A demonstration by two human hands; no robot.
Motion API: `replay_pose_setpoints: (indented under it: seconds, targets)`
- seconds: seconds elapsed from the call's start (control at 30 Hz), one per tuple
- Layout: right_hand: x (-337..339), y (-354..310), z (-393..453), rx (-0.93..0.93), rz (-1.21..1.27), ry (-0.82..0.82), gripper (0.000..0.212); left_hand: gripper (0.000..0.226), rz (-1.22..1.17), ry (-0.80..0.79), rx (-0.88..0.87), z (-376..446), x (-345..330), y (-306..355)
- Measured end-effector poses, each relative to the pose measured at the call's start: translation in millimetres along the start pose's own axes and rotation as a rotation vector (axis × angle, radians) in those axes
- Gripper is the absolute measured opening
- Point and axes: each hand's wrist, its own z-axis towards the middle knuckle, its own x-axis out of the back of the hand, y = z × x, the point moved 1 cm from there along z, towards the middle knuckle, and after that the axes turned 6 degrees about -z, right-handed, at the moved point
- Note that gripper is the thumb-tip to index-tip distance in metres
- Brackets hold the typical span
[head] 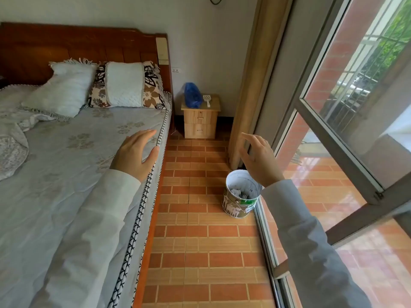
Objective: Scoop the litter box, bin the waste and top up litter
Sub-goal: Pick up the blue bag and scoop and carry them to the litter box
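Bedroom: brick-tiled floor; bed; nightstand bearing blue bag, scoop; bucket by window. Left hand, right hand: both spread, holding nothing.

At your nine o'clock lies the bed, pillows at its head. The nightstand stands at twelve, a bag and scoop on it (side by side). The bucket sits at one o'clock beside the window track.

Both arms outstretched, left grip and right grip seemingly relaxed, empty.
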Motion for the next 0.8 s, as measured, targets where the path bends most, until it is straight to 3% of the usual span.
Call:
replay_pose_setpoints:
  seconds: [0.47, 0.8]
  targets:
    - [-50, 39, 76, -0.014, -0.031, -0.056, 0.042, 0.048, -0.011, 0.003, 0.076, 61, -58, -41]
    - [-125, 46, 239, -0.052, 0.024, -0.106, 0.043, 0.047, -0.01, -0.049, 0.115, 207, -107, -124]
